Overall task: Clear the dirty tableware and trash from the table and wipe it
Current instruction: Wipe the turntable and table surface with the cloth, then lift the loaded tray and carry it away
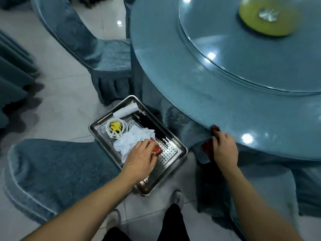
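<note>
A steel tray [171,134] is seen resting on a covered chair [57,173] just beside the round table [225,94], where cleared items can be dropped in without being carried far. The left hand [140,159] is lowered into the tray over a small red object [158,151], fingers curled down upon it; whether it is gripped or only touched cannot be told. Collected in the tray are a white bowl [116,128] of scraps, crumpled napkins [133,139], a rolled white wrapper [126,110] and dark chopsticks [149,126]. A dark red cloth [207,147] is pinched by the right hand [225,148] at the table's rim, where it hangs over the edge, apparently kept ready for wiping. The near arc of tabletop appears bare, so a wide sweep seems possible there. The glass turntable [260,54] rises above the surface, and its lip would probably have to be followed by the cloth. A green dish [265,18] stands on the turntable, well apart from both hands. Standing room is judged tight between tray, chair and draped table skirt.
</note>
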Demonstrator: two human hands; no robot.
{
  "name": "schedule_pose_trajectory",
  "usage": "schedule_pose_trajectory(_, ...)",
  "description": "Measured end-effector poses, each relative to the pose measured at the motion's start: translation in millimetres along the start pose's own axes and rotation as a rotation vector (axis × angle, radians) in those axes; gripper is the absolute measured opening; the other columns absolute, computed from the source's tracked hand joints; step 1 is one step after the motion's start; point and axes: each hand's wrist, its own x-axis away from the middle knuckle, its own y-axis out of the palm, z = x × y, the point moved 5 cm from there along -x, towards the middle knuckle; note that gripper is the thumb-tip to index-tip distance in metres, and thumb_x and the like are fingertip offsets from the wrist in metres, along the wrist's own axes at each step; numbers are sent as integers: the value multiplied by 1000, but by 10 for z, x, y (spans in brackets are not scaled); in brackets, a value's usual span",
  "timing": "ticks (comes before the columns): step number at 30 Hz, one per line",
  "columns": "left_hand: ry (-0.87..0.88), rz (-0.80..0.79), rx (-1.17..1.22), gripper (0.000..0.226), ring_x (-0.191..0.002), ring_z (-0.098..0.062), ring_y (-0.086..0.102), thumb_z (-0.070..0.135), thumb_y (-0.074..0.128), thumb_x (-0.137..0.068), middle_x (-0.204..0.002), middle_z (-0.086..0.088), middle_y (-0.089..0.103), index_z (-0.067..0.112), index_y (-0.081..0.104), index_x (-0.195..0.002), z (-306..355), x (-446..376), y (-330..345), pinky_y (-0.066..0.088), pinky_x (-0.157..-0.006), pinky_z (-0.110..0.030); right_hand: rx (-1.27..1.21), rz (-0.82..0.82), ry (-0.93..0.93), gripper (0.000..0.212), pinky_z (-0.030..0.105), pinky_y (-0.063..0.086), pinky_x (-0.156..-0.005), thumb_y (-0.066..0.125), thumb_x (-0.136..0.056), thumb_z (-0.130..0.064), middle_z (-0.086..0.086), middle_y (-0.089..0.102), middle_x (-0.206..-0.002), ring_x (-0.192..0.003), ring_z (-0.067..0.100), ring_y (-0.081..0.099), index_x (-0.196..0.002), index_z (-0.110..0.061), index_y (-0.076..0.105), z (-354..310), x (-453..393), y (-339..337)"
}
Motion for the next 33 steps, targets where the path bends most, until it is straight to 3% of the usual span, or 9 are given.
schedule_pose_trajectory(4, 122, -47, -31, 35, -116, -10, 42, 32, 47, -103, -134, 9, 47, 30, 44, -138, -224, 243, -317, 41, -103, -32, -213, 25, 95, 25, 40, 46, -81, 50, -102, -31, 7, 58, -105, -98, 27, 54, -122, -20, 61, -793, 648, -50)
schedule_pose_trajectory(10, 281, -107, -59, 59, -131, -19, 40, 49, 55, -97, -149, 8, 42, 32, 35, -150, -571, 641, -751, 36, -112, -42, -618, 50, 228, 14, 24, 46, -77, 59, -98, -39, -15, 68, -90, -86, -1, 61, -105, -30, 67, -1760, 1475, -92)
schedule_pose_trajectory(14, 234, -266, 41, 81, -138, -21, 39, 62, 67, -86, -151, 6, 44, 32, 32, -154, -703, 797, -779, 32, -115, -40, -791, 84, 245, 16, 26, 52, -77, 68, -93, -38, -11, 72, -82, -80, 4, 66, -92, -23, 74, -2146, 1805, -105)
schedule_pose_trajectory(17, 104, -404, 502, 59, -109, 6, 62, 39, 82, -84, -120, 19, 65, 34, 49, -133, -686, 853, -694, 47, -98, -19, -925, 71, 268, 15, 32, 55, -76, 70, -93, -34, -4, 73, -79, -79, 15, 70, -84, -23, 74, -2259, 1903, -35)
schedule_pose_trajectory(20, 17, -326, 566, 26, -83, -12, 73, 24, 83, -83, -89, 1, 76, 24, 67, -104, -754, 736, -589, 59, -83, -38, -997, 21, 288, 14, 38, 57, -76, 69, -94, -32, -2, 74, -79, -78, 16, 70, -83, -25, 75, -2219, 1828, 93)
schedule_pose_trajectory(22, 12, -285, 521, 13, -71, -12, 68, 22, 82, -84, -79, -2, 74, 18, 71, -89, -826, 712, -581, 56, -75, -37, -996, 3, 298, 14, 38, 55, -76, 68, -95, -30, -7, 72, -77, -75, 11, 66, -83, -27, 74, -2208, 1799, 160)
schedule_pose_trajectory(26, 40, -230, 403, 20, -59, -4, 51, 27, 77, -88, -64, 8, 61, 17, 66, -75, -961, 627, -654, 40, -59, -27, -977, -138, 262, 21, 34, 52, -71, 61, -99, -32, -18, 68, -73, -71, 3, 62, -81, -31, 72, -2301, 1679, 383)
schedule_pose_trajectory(29, 35, -208, 437, 25, -60, -3, 50, 29, 75, -90, -63, 8, 60, 15, 64, -73, -1083, 554, -741, 38, -57, -23, -1103, -333, 261, 12, 27, 55, -76, 67, -96, -29, -9, 75, -90, -84, 5, 71, -104, -23, 73, -2457, 1709, 396)
schedule_pose_trajectory(33, 79, -210, 415, 29, -58, -3, 48, 30, 74, -92, -62, 5, 57, 16, 61, -71, -1190, 361, -810, 38, -55, -21, -1153, -640, 253, 60, 28, 58, -88, 84, -79, -10, -2, 73, -114, -105, 11, 70, -131, -22, 57, -2541, 1751, 519)
